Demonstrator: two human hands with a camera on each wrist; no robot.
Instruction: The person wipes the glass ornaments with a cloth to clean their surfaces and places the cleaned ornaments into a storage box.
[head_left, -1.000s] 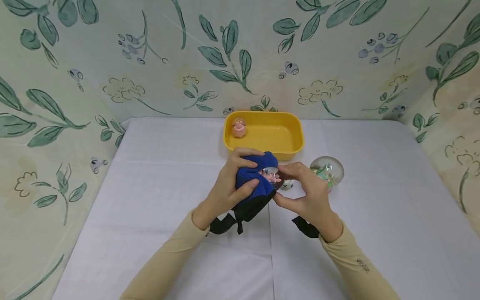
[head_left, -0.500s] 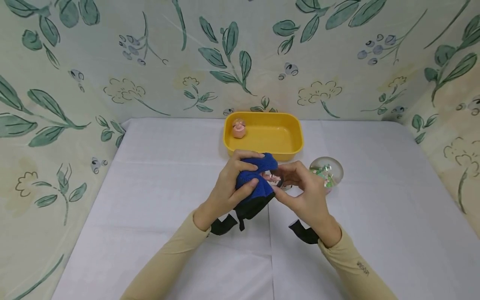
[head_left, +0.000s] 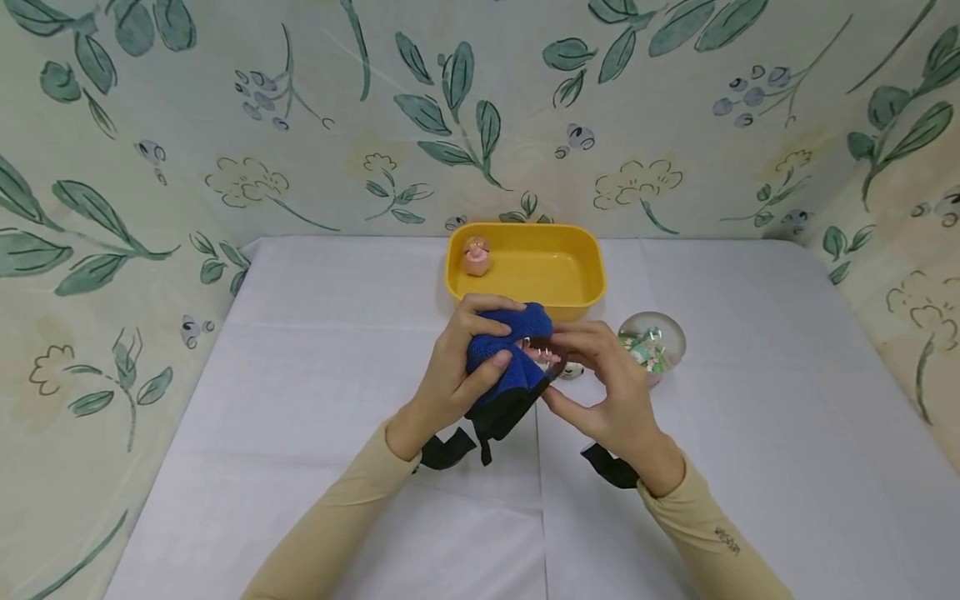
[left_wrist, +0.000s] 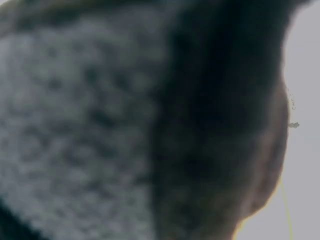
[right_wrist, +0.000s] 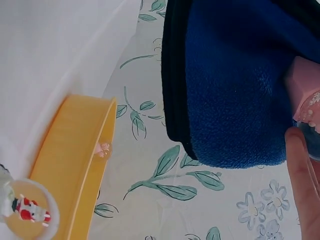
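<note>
My left hand [head_left: 457, 358] grips a blue fleece cloth [head_left: 521, 375] with black edging, bunched around a small snow globe [head_left: 542, 355]. The globe's pink base [right_wrist: 303, 85] and part of its clear dome [right_wrist: 312, 137] show against the cloth in the right wrist view. Across from it, my right hand [head_left: 615, 383] holds the globe between thumb and fingers, with one finger [right_wrist: 297, 165] along the dome. Most of the globe is hidden by cloth and fingers. Up close and blurred, the cloth [left_wrist: 75, 130] fills much of the left wrist view.
Behind the hands stands a yellow tub [head_left: 592, 292] with a small pink snow globe [head_left: 477, 257] inside. A larger snow globe [head_left: 651, 346] with green decoration stands right of the tub. Another small globe with a red-and-white figure [right_wrist: 32, 210] shows partly behind my right hand.
My right fingers have shifted over the snow globe and curl further around it at the cloth. My left hand keeps its grip, moving very little.
</note>
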